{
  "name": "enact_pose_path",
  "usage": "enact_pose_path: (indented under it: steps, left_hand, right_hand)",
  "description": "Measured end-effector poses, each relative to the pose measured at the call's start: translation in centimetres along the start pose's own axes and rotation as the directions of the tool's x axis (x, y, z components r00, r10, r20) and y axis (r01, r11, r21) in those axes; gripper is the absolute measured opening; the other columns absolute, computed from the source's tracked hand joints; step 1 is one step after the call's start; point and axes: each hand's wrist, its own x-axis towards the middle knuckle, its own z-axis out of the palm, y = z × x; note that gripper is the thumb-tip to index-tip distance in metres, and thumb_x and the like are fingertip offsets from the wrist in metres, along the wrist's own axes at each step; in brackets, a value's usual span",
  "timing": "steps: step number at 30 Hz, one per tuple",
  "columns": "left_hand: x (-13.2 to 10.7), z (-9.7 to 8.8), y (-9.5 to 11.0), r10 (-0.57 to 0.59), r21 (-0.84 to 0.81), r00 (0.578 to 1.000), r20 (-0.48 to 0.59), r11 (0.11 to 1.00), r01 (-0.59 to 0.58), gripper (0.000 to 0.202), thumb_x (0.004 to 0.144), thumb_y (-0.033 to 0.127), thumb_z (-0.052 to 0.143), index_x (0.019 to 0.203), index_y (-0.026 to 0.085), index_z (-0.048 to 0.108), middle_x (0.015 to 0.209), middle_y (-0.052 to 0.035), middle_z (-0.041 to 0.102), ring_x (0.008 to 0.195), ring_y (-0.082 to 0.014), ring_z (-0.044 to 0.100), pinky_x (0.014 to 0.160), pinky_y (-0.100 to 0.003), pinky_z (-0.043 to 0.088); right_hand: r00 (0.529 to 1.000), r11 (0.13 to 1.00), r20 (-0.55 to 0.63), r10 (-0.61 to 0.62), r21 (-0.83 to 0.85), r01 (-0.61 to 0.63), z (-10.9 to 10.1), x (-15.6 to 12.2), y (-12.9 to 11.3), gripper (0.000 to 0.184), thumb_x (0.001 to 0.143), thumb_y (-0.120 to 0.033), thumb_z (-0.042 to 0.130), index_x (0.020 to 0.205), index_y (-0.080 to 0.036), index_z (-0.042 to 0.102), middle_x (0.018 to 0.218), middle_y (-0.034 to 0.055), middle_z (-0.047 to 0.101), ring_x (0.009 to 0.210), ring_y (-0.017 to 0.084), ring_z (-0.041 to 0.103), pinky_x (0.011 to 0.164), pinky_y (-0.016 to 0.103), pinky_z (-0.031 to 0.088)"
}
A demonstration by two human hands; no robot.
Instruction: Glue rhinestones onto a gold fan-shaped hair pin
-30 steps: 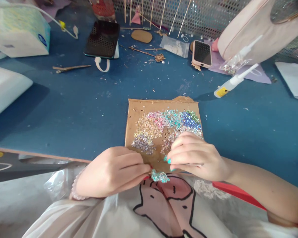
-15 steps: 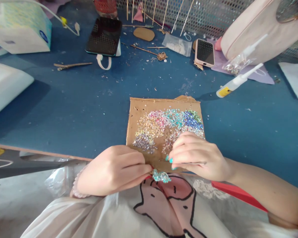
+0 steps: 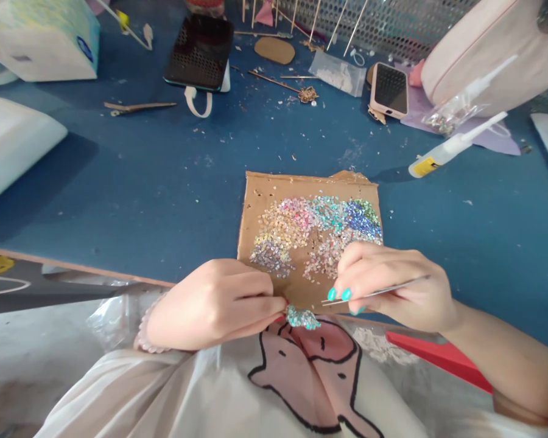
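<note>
My left hand (image 3: pixel 228 304) pinches a small ornament (image 3: pixel 302 317) covered in turquoise and silvery rhinestones, just past the near edge of a cardboard piece (image 3: pixel 278 184). Most of what the fingertips grip is hidden. My right hand (image 3: pixel 393 286) is closed around thin metal tweezers (image 3: pixel 374 292), whose tips point left toward the ornament and stand apart from it. Whether the tips carry a stone is too small to tell. On the cardboard lie loose rhinestones (image 3: pixel 296 216) grouped by colour: grey, yellow, pink, turquoise, blue, green and clear.
A glue bottle (image 3: pixel 438 155) stands at the right, behind the cardboard. Farther back are a pink phone (image 3: pixel 389 90), a plastic bag of white bits (image 3: pixel 338 73), a dark phone (image 3: pixel 201 52) and a wooden-looking hairpin (image 3: pixel 139 106). A tissue pack (image 3: pixel 45 45) sits at far left.
My right hand has drawn back to the right with the tweezers, away from the ornament. The left hand keeps its pinch on the ornament. The whole view has shifted slightly.
</note>
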Motion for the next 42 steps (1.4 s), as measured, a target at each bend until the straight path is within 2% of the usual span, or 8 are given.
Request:
enact_pose_path:
  steps: [7,15,42]
  left_hand:
    - [0.09,-0.01,-0.05,0.003,0.021,1.0,-0.013,1.0,-0.003,0.008,0.092,0.012,0.051,0.095,0.014,0.058,0.068,-0.0014,0.058,0.053,-0.0129,0.049,0.048,-0.03,0.032]
    - [0.21,-0.06,-0.07,-0.002,0.03,1.0,-0.008,1.0,0.003,0.008,0.093,0.012,0.05,0.096,0.015,0.058,0.068,-0.0015,0.059,0.053,-0.0128,0.05,0.048,-0.03,0.033]
    - [0.15,-0.05,0.03,0.004,0.052,1.0,-0.017,0.999,-0.003,0.008,0.092,0.011,0.051,0.095,0.014,0.057,0.067,-0.0002,0.058,0.051,-0.0122,0.049,0.047,-0.03,0.032]
  right_hand:
    - [1.0,0.998,0.021,-0.012,0.056,0.011,0.38,0.03,-0.21,0.005,0.083,-0.014,0.063,0.086,-0.014,0.067,0.076,0.0079,0.071,0.072,0.013,0.06,0.065,0.029,0.053]
    - [0.998,0.999,0.054,-0.011,0.037,0.009,0.35,0.02,-0.29,0.005,0.083,-0.015,0.063,0.087,-0.014,0.066,0.077,0.007,0.071,0.074,0.012,0.06,0.068,0.029,0.053]
    - [0.998,0.999,0.057,0.005,0.033,-0.007,0.42,-0.23,-0.24,0.005,0.083,-0.014,0.063,0.088,-0.015,0.066,0.078,0.0057,0.072,0.075,0.012,0.059,0.067,0.028,0.053]
